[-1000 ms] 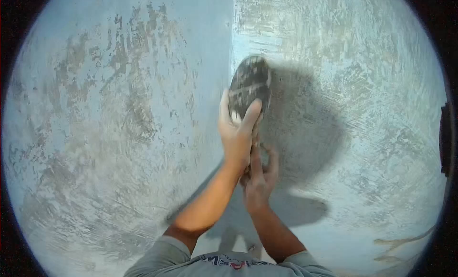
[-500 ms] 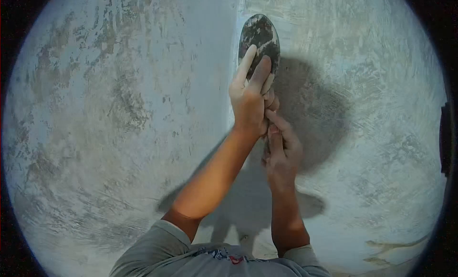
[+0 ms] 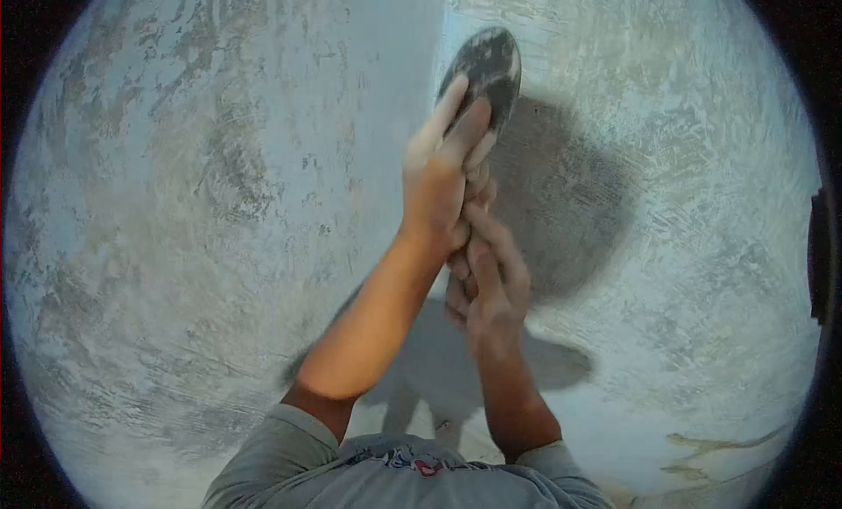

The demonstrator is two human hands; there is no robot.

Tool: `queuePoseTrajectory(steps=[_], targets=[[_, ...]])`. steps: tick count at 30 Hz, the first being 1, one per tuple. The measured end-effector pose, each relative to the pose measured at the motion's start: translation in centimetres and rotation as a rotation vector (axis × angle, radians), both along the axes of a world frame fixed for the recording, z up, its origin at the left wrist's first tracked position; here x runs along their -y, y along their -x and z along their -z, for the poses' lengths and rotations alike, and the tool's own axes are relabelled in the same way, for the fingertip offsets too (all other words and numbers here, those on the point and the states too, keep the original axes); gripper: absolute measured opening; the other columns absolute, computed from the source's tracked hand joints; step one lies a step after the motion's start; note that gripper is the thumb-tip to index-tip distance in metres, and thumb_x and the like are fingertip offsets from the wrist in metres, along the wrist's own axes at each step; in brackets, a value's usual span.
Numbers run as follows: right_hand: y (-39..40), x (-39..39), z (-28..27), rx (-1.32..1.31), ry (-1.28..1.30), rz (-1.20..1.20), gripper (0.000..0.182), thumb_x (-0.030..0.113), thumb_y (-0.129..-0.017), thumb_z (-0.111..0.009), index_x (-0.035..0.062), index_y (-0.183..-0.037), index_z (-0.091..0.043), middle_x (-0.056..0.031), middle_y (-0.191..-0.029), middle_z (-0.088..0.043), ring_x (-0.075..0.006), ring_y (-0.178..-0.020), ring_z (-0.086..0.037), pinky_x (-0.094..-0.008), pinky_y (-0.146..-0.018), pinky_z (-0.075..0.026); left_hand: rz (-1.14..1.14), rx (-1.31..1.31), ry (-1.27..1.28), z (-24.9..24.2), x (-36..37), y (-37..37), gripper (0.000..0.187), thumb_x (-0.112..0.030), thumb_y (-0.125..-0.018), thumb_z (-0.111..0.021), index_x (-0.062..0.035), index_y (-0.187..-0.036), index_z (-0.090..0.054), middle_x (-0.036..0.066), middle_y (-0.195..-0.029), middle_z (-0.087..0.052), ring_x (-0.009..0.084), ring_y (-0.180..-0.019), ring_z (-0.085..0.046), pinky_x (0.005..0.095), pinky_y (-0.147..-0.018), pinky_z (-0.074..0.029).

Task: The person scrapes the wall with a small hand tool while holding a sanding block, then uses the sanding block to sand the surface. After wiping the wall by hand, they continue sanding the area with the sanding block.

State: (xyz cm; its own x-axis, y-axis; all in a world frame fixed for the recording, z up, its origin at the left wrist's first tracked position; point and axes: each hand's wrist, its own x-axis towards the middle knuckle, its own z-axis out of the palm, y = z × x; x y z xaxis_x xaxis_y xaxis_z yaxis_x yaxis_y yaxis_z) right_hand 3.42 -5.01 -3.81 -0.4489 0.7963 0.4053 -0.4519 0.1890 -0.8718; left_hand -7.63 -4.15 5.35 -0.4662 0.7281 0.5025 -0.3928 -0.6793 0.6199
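Note:
A rounded, leaf-shaped trowel (image 3: pixel 495 71), dark with whitish smears, lies against the plastered wall (image 3: pixel 298 158) near a vertical corner line. My left hand (image 3: pixel 438 158) is closed on its lower part, with two fingers stretched onto the blade. Just below, my right hand (image 3: pixel 495 277) is wrapped at the handle end, touching the heel of my left hand. Both hands are dusted pale, and they hide the handle almost fully.
The wall on both sides is patchy grey and white with rough streaks. A brownish crack-like mark (image 3: pixel 719 442) runs at lower right. A dark object (image 3: pixel 819 255) shows at the right edge. Shadows of my head and arms fall on the wall.
Both hands have shifted left and slightly down at the handle end. The trowel has tilted, its tip now leaning further right.

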Motion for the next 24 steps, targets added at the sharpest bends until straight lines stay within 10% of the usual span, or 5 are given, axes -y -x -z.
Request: queuePoseTrajectory(steps=[6,12,16,20,24], targets=[[0.2,0.1,0.7,-0.036,-0.023,0.006,0.036,0.021,-0.117,-0.050,0.0072,-0.147,-0.065,0.0039,-0.084,-0.056,-0.0030,-0.055,-0.044,-0.0239,-0.043,-0.038,-0.052,0.021,0.043,-0.2,0.3,-0.6,0.066,-0.027,-0.110,-0.065,-0.0041,-0.167,-0.041,-0.008,-0.071,-0.045,0.0022,-0.053,-0.039,0.0241,-0.047,-0.035],[0.7,0.0,-1.1,-0.030,0.021,-0.022,0.037,0.026,-0.117,-0.051,0.0080,-0.147,-0.066,0.0045,-0.087,-0.057,-0.0023,-0.057,-0.044,-0.0226,-0.046,-0.037,-0.120,-0.008,0.113,-1.0,0.0,0.6,0.069,-0.035,-0.110,-0.063,0.0027,-0.164,-0.042,0.017,-0.158,-0.055,0.0077,-0.075,-0.052,0.0271,-0.057,-0.046],[0.4,2.4,3.9,-0.034,-0.026,0.034,0.039,0.029,-0.118,-0.052,0.0082,-0.147,-0.066,0.0050,-0.087,-0.057,-0.0020,-0.059,-0.043,-0.0228,-0.048,-0.038,-0.080,-0.017,0.086,3.2,0.4,0.5,0.073,-0.025,-0.108,-0.069,-0.0020,-0.168,-0.036,-0.006,-0.076,-0.049,0.0044,-0.055,-0.035,0.0261,-0.051,-0.036],[1.5,-1.0,-1.7,-0.052,-0.001,-0.019,0.041,0.028,-0.117,-0.053,0.0079,-0.151,-0.064,0.0043,-0.088,-0.058,-0.0024,-0.059,-0.043,-0.0227,-0.048,-0.038,-0.075,-0.043,0.044,-1.4,-1.1,1.5,0.068,-0.030,-0.108,-0.065,-0.0017,-0.165,-0.042,0.006,-0.115,-0.061,0.0054,-0.060,-0.044,0.0252,-0.054,-0.042],[1.5,0.2,-1.9,-0.030,0.037,-0.003,0.042,0.027,-0.117,-0.053,0.0065,-0.153,-0.061,0.0045,-0.086,-0.057,-0.0018,-0.056,-0.040,-0.0221,-0.045,-0.036,-0.108,-0.005,0.074,-1.2,-0.2,0.9,0.061,-0.032,-0.109,-0.062,-0.0048,-0.163,-0.049,-0.006,-0.082,-0.052,0.0038,-0.057,-0.041,0.0224,-0.050,-0.038]])
